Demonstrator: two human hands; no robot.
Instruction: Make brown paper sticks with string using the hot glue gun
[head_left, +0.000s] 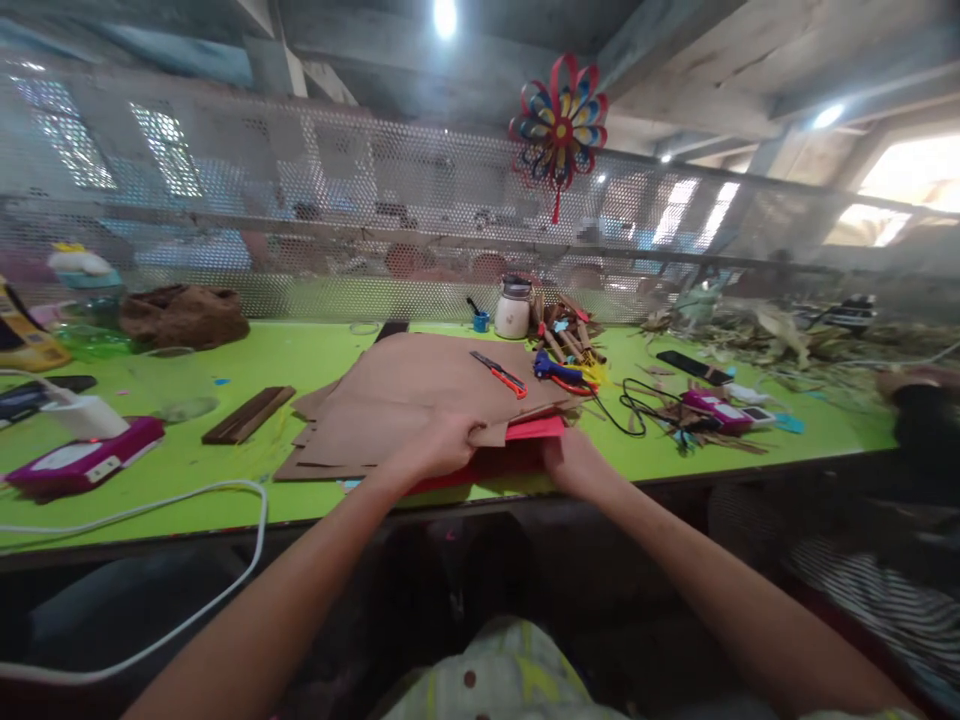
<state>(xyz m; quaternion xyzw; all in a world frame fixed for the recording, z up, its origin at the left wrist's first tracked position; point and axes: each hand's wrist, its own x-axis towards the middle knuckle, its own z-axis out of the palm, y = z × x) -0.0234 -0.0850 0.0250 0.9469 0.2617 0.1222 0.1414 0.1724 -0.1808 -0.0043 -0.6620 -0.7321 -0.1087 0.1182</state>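
My left hand (pixel 442 445) pinches the near edge of a stack of brown cardboard sheets (pixel 420 395) lying on the green table (pixel 187 460). My right hand (pixel 574 462) holds the red paper (pixel 536 430) that sticks out from under the brown stack at the table's front edge. On top of the brown sheets lies a red-handled cutter (pixel 500 374).
A blue glue gun (pixel 555 370), a white jar (pixel 514 310) and brown sticks sit behind the stack. Black cables (pixel 645 405) and pink cases (pixel 712 408) lie at the right, a pink case (pixel 82 460), white cable (pixel 187 495) and dark wooden strips (pixel 247 415) at the left. Wire mesh backs the table.
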